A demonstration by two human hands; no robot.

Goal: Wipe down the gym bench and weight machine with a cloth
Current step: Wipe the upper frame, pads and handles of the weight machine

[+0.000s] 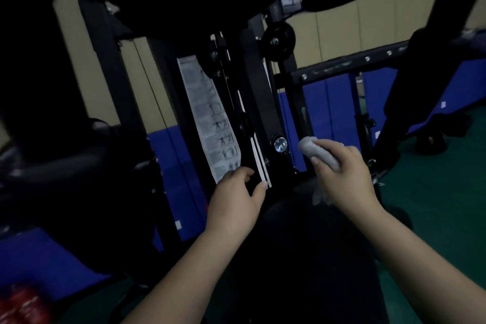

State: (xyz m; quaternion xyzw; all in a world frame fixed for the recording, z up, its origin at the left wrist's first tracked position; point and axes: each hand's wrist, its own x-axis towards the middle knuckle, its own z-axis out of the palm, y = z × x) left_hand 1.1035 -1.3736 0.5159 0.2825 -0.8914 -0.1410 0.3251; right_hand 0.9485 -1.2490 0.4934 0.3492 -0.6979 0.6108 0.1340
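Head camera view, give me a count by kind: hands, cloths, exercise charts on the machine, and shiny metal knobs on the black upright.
Hands: 2, left hand and right hand
Cloths: 1, grey cloth held in the right hand
Exercise charts: 1, exercise chart
Shiny knobs: 1, knob on the upright
Total: 5

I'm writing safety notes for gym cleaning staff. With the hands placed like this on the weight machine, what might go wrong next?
1. The left hand has its fingers on the white strips close to the cable; if anything moves, they may get pinched.
2. The cloth in the right hand has a loose tail hanging down that might snag on the metal knob.
3. The instruction chart could tear if wiped.
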